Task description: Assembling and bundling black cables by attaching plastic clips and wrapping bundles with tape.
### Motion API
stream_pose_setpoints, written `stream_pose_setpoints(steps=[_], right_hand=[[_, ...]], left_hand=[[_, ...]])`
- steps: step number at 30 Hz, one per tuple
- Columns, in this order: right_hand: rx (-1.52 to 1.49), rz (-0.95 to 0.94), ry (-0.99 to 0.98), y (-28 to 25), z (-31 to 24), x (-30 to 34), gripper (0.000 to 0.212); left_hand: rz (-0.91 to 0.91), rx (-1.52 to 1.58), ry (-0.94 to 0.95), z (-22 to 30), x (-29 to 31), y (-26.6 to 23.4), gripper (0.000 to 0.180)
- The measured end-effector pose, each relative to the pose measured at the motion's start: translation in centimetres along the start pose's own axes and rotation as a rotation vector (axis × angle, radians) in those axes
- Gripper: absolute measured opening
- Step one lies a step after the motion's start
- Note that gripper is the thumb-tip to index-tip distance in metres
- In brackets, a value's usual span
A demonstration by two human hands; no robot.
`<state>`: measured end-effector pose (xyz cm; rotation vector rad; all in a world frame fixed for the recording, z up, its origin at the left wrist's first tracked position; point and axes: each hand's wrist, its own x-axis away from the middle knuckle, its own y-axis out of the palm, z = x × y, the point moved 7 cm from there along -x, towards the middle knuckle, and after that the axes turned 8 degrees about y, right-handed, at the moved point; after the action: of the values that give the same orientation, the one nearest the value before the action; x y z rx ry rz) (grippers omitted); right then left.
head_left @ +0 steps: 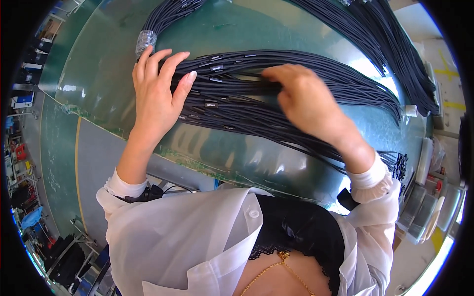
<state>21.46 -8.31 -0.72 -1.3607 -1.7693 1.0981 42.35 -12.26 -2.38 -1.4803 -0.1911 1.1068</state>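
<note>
I am looking down past my white shirt sleeves at the green bench, and I am taking the spread of black cables lying across it as my landmark. My left hand is resting flat on the left end of the spread, fingers splayed and open over the cable ends, pressing them onto the bench. My right hand is lying on the middle of the spread, just right of the left one, with its fingers curled down into the cables; I cannot tell whether they are pinching a cable or only touching, as the fingertips are hidden. The two hands are apart, with a short stretch of cable showing between them. The cables are fanning out from under the right hand toward the right edge of the bench.

Beyond the spread, up and to the left of it, a second cable bundle is lying, bound with a clear tape wrap just above my left fingertips. Farther off, above and right of the spread, a third heap of black cables is curving along the far side of the bench.
</note>
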Motion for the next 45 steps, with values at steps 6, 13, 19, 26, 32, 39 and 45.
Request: stream_pose_setpoints(steps=[6, 13, 19, 26, 32, 39, 45], right_hand=[[-0.100, 0.171, -0.114, -0.4, -3.2, -1.2, 0.041], [-0.120, 0.183, -0.016, 1.4, -1.5, -2.3, 0.049], [-0.454, 0.106, 0.070, -1.6, 2.4, 1.3, 0.053], [0.075, 0.251, 0.143, -7.3, 10.2, 5.5, 0.047], [0.724, 0.835, 0.537, -20.3, 29.6, 17.3, 0.045], [0.358, 0.693, 0.994, -23.7, 44.8, 27.2, 0.069], [0.304, 0.580, 1.020, -22.6, 45.8, 26.2, 0.061]], left_hand=[[0.000, 0.013, 0.009, 0.3, -0.4, 0.1, 0.030], [-0.008, -0.016, 0.009, 0.6, -0.6, -0.1, 0.029], [-0.033, -0.026, -0.018, 0.6, -0.4, 0.0, 0.030], [-0.309, 0.012, 0.384, 8.2, -5.1, 1.7, 0.054], [-0.563, 0.131, 0.386, 10.9, -5.7, 3.0, 0.089], [-0.655, 0.131, 0.378, 12.5, -6.1, 2.5, 0.101], [-0.563, 0.167, 0.254, 11.2, -6.8, 4.6, 0.086]])
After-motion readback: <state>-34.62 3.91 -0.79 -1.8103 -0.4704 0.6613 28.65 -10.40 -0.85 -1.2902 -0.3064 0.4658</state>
